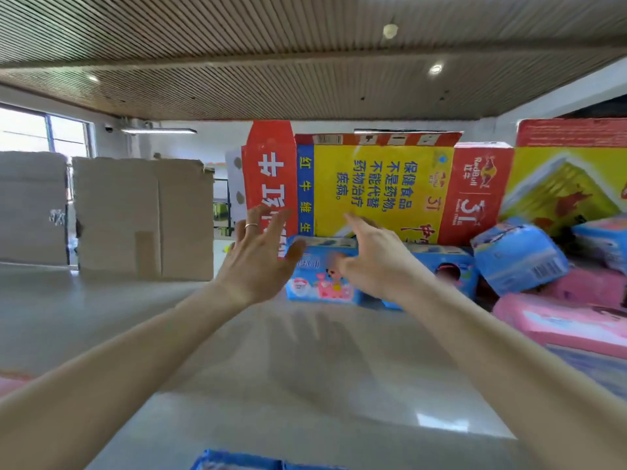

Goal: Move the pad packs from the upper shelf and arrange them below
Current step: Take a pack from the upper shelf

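Observation:
A blue pad pack (320, 279) with pink cartoon print lies on the grey upper shelf (305, 368), against a yellow and red carton. My left hand (259, 256), a ring on one finger, hovers open at the pack's left end. My right hand (375, 259) is open over the pack's right part, fingers spread, holding nothing. Another blue pack (451, 269) lies behind my right hand. A tilted blue pack (519, 259) and pink packs (556, 320) pile up at the right.
Upside-down yellow and red cartons (383, 184) stand along the back of the shelf. Plain brown cardboard boxes (142, 215) stand at the left. Blue packs (237, 461) show at the bottom edge, below the shelf. The slatted ceiling is close overhead.

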Available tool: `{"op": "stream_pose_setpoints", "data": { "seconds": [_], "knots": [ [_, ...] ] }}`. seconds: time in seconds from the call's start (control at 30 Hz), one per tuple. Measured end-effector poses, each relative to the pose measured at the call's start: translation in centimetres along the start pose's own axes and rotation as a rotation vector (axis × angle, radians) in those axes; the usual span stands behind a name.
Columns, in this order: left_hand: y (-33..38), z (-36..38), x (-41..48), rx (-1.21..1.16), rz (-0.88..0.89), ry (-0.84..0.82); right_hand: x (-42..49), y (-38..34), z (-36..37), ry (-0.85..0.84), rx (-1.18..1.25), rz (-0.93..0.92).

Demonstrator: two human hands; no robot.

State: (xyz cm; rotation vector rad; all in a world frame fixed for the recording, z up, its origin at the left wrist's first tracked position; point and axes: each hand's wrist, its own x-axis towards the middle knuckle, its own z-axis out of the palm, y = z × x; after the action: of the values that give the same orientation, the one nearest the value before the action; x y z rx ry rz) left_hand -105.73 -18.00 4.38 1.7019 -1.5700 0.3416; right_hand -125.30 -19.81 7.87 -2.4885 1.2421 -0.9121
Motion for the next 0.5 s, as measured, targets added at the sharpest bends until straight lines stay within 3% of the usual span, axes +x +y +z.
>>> {"op": "stream_pose_setpoints", "data": {
  "seconds": [0.17, 0.27, 0.4, 0.5],
  "knots": [
    [-2.9, 3.9, 3.1, -0.330, -0.199, -0.301, 2.8, 1.8, 4.1, -0.042, 0.000, 0.205],
    [-4.0, 6.4, 3.2, -0.420, -0.293, -0.395, 2.9, 3.0, 6.1, -0.125, 0.024, 0.320],
    [-4.7, 7.3, 2.9, -0.449, -0.222, -0.372, 3.0, 3.3, 6.2, -0.017, 0.133, 0.352],
    [-4.6, 6.6, 2.9, -0.458, -0.203, -0.216, 3.0, 3.5, 5.6, 0.113, 0.265, 0.352]
  ]
}}
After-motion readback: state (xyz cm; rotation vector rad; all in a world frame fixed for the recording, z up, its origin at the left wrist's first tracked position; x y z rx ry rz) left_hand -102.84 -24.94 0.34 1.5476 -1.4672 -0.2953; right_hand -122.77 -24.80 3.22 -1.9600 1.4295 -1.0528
